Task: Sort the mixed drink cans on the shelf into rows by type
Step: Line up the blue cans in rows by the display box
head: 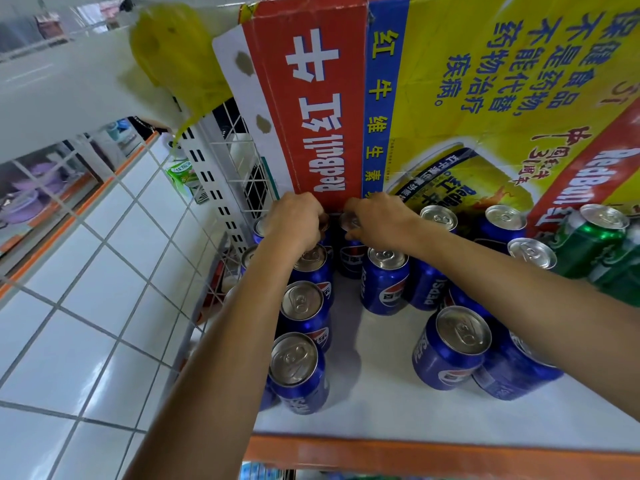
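Several blue Pepsi cans stand upright on the white shelf point(381, 403). One row point(298, 368) runs front to back along the left side, and a looser group point(450, 348) stands to the right. Green cans point(595, 244) are at the far right. My left hand point(294, 220) is curled over the top of a blue can at the back of the left row, mostly hiding it. My right hand point(377, 220) grips the top of a dark Pepsi can point(351, 258) right beside it, against the cardboard at the back.
A Red Bull cardboard box point(322, 109) forms the back wall of the shelf. A white wire side panel point(239, 174) closes the left end. The shelf has an orange front edge point(415, 448). White floor tiles point(86, 306) lie to the left.
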Motion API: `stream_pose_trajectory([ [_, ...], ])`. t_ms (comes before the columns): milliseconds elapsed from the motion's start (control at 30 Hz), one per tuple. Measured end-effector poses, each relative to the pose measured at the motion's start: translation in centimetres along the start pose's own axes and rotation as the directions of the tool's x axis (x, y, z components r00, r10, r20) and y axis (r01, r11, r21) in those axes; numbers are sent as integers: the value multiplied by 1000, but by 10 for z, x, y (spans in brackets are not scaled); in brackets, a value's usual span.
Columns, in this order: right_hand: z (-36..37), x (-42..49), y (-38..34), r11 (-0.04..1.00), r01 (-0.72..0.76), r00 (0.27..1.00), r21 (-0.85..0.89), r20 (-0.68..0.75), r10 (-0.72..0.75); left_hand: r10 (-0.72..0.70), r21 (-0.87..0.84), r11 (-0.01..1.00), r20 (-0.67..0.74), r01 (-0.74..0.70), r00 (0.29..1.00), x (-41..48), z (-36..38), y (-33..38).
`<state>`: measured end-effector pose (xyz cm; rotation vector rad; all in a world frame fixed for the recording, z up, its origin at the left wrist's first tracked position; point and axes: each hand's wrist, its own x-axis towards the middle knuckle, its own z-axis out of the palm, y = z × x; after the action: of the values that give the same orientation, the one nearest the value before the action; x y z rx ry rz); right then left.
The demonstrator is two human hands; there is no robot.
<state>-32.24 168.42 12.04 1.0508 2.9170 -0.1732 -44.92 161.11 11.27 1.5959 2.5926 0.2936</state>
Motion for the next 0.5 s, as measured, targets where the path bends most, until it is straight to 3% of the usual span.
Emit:
stream_pose_trajectory([
  [267, 4, 3, -1, 999, -28, 1000, 15, 14, 28, 15, -7, 1000, -3, -15, 1000, -2, -1, -3],
  [500, -2, -13, 8, 982, -17, 1000, 186, 13, 15, 42, 4, 999, 20, -42, 999, -8, -5, -2],
])
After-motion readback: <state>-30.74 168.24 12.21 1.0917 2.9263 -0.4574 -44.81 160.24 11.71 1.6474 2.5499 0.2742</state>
